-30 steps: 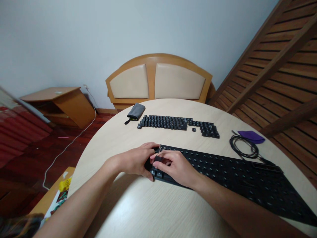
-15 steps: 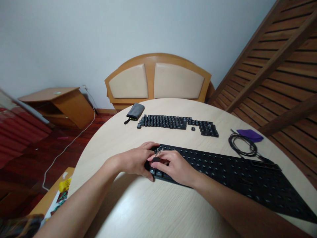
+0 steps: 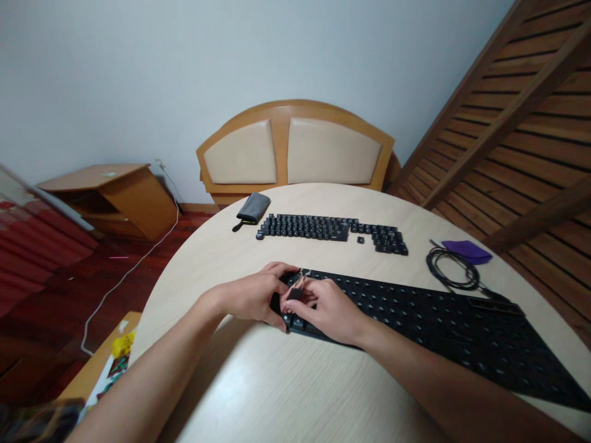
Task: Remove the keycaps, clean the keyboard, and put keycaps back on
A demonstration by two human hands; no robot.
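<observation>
A long black keyboard base (image 3: 429, 317) with its keycaps off lies across the near half of the round table (image 3: 240, 394). My left hand (image 3: 252, 298) is curled over the base's left end, gripping it. My right hand (image 3: 325, 307) rests beside it and pinches a small black keycap (image 3: 294, 294) with a thin metal wire on it, right above the base's left corner. Rows of loose black keycaps (image 3: 330, 231) are laid out further back on the table.
A grey pouch (image 3: 253, 208) lies at the table's back left, a coiled black cable (image 3: 455, 274) and a purple cloth (image 3: 467, 251) at the right. A padded wooden headboard (image 3: 295, 147) stands behind the table. A low wooden cabinet (image 3: 113, 194) is on the left, slatted wooden frames (image 3: 521, 123) on the right.
Both hands stay at the keyboard's left end. The right hand's fingers have shifted slightly with the small keycap between them.
</observation>
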